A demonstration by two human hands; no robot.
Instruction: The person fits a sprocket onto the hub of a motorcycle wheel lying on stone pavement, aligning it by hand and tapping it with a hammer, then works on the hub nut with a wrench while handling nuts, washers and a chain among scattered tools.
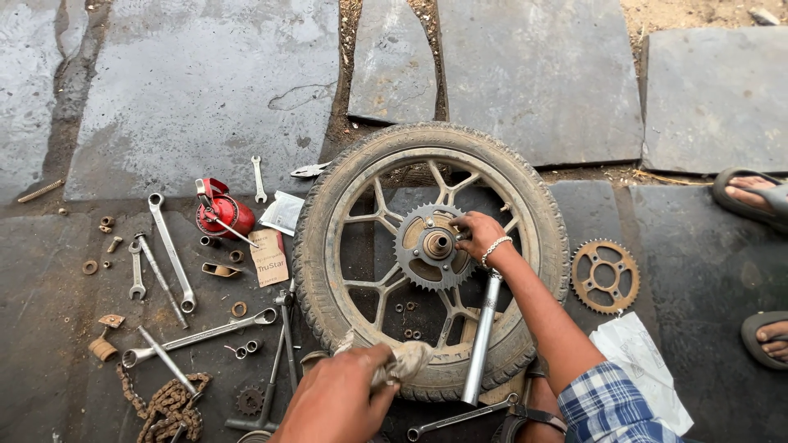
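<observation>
A motorcycle wheel (328, 246) with a worn tyre lies flat on the stone floor. A grey toothed sprocket (413, 264) sits on its hub (437, 244). My right hand (478, 234) reaches in from the lower right, its fingertips closed on the sprocket's right side beside the hub. My left hand (336, 402) is at the bottom edge, shut on a dirty rag (406, 361) that rests against the near part of the tyre. A silver metal tube (480, 340) lies across the wheel's near rim under my right forearm.
Spanners (171, 250), a red oil can (222, 212), a small box (268, 257), washers and a rusty chain (168, 406) lie left of the wheel. A rusty sprocket (605, 276) and a white bag (644, 365) lie to the right. Another person's sandalled feet (751, 197) stand at the right edge.
</observation>
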